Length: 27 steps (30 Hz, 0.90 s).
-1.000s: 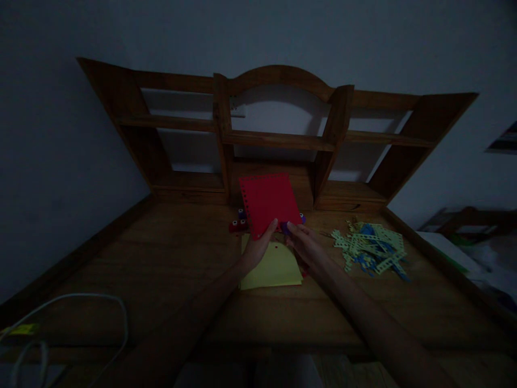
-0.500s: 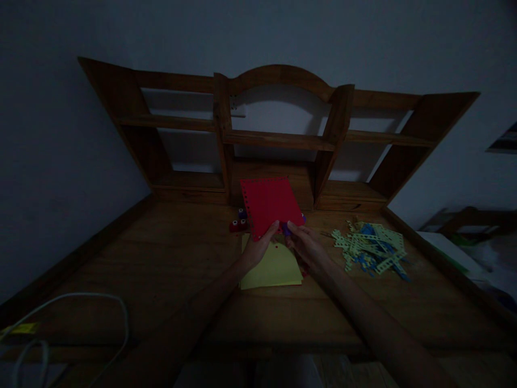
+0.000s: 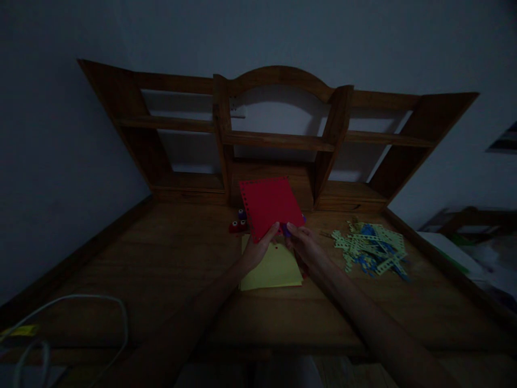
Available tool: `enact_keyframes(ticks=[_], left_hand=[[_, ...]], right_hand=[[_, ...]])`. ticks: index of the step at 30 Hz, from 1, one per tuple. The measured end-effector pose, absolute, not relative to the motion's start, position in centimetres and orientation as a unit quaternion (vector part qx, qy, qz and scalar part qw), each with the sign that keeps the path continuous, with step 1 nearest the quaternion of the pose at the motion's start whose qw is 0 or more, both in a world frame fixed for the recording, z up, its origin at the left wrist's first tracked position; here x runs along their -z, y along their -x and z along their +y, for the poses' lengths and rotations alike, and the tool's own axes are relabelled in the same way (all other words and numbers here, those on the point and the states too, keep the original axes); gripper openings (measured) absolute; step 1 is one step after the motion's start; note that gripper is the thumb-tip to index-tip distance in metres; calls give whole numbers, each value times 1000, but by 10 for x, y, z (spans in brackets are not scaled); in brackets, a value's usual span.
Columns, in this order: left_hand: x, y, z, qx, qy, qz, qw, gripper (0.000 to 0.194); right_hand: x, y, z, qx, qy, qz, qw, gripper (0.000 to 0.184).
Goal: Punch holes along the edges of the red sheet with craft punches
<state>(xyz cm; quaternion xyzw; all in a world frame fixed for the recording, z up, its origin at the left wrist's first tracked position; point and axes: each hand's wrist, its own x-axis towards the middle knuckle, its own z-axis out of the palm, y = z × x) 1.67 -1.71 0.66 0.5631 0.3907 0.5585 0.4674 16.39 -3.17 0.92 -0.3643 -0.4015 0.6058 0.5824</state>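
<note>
A red square sheet (image 3: pixel 271 202) with small holes along its left, far and near edges is held up, tilted, over the desk. My left hand (image 3: pixel 260 249) pinches its near edge, thumb on top. My right hand (image 3: pixel 305 240) is closed on a small purple object (image 3: pixel 285 230) at that same edge; its exact kind is too dark to make out. Beneath both hands lies a stack of pale yellow sheets (image 3: pixel 271 268), with a tiny red dot (image 3: pixel 277 248) showing on it. Behind the red sheet's left edge are a red piece with eye-like rings (image 3: pixel 237 227) and a purple one (image 3: pixel 241 214).
To the right is a pile of pale green strips with holes (image 3: pixel 377 245), mixed with blue pieces. A wooden shelf unit (image 3: pixel 278 141) stands along the desk's back. A white cable (image 3: pixel 89 296) loops at the front left. The room is dim.
Both hands and the red sheet stay almost in place. The sheet's near left corner has shifted very slightly, and my right fingers have moved a little around the purple object.
</note>
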Motion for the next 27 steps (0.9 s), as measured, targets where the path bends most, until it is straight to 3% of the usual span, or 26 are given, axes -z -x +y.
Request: enact_keyframes(ticks=[8,14,27], left_hand=[[-14,-19,-26,-529,-593,389,466,35],[-9,-22,-26,-512,-610,365,483,36],[-6,-21,-17,-487,-625,364,490,43]], right_hand=[[-18,-166,-37,-612,359,-408,575,38],[-18,-168,-34,-627,364,-381,573,26],[-6,-158,-32,-587,345,-433,591,34]])
